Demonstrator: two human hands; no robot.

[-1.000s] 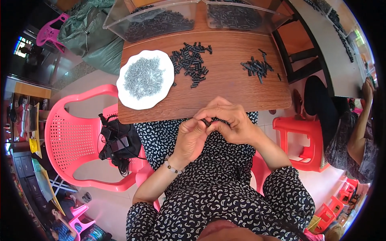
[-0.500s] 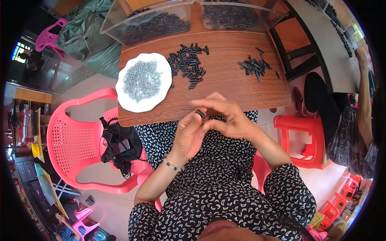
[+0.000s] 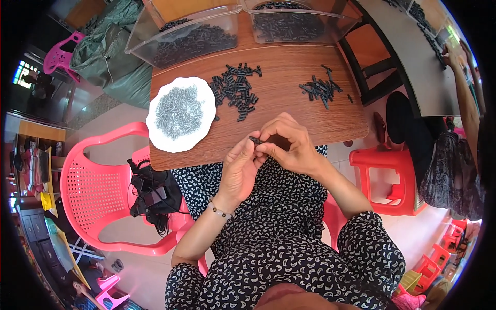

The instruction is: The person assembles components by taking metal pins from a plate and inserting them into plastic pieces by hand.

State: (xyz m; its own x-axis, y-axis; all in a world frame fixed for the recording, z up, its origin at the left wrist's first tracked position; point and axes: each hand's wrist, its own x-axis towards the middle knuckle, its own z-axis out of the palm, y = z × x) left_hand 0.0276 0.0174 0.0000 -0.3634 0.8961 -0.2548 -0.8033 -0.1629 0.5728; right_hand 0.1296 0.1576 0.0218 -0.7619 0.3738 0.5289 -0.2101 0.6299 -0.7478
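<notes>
Black stubby cylinder (image 3: 255, 140), short and dark, sits up at the wearer's fingertips near the front edge of the wooden table (image 3: 310, 121), and from where I stand it looks no longer than the fingertips around it. Its surface is nearly all black, with a slight paler glint toward the left end; the fingers cover part of it, and finer detail is too small to make out. The left hand (image 3: 238, 171) has its thumb and forefinger clamped on the piece, palm turned inward, a beaded bracelet (image 3: 220, 211) around that wrist. The right hand (image 3: 290, 145) comes in from the other side, thumb and forefinger pinched on the right end, the two hands meeting at this one little part.

Beyond them lies a loose heap of black cylinders (image 3: 235, 91), much the same in colour and shape. Just left of it is a scalloped white plate (image 3: 178, 145) carrying a mound of small translucent grey pieces (image 3: 179, 112). Well to the right, slimmer black pieces (image 3: 321, 91) lie in a smaller pile. Two clear plastic bins, left (image 3: 140, 45) and right (image 3: 336, 25), hold more dark parts at the table's far edge.
</notes>
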